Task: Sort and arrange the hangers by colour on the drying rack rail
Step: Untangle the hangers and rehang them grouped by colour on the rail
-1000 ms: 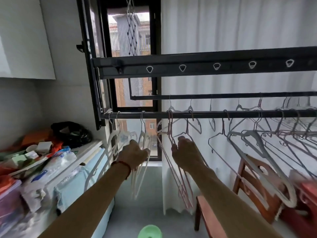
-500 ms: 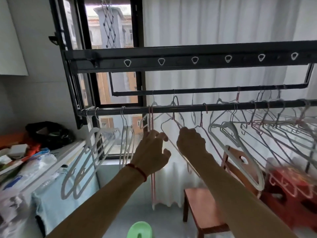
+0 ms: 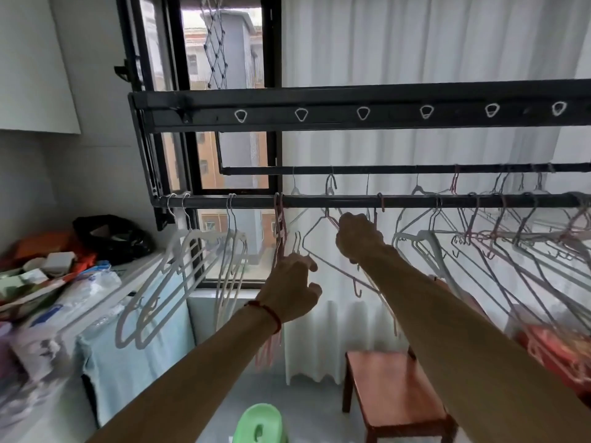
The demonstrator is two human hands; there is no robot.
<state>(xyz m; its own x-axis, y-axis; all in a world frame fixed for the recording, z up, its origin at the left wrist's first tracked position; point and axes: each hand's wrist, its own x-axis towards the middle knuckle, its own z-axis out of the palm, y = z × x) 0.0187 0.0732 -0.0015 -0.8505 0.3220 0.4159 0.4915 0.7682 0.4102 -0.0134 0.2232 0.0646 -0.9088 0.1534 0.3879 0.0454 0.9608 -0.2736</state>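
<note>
since half a second ago the right hand (image 3: 358,239) has lifted to just under the rail (image 3: 415,200), fingers curled round a pink wire hanger (image 3: 323,251), while the left hand (image 3: 292,287), loosely curled, touches the pink hangers (image 3: 279,225) already grouped beside the white hangers (image 3: 179,260); sorting appears under way.

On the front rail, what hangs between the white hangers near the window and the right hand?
In the head view, a bunch of pink hangers hangs on the rail between the white hangers and the right hand; the left hand touches them.
</note>
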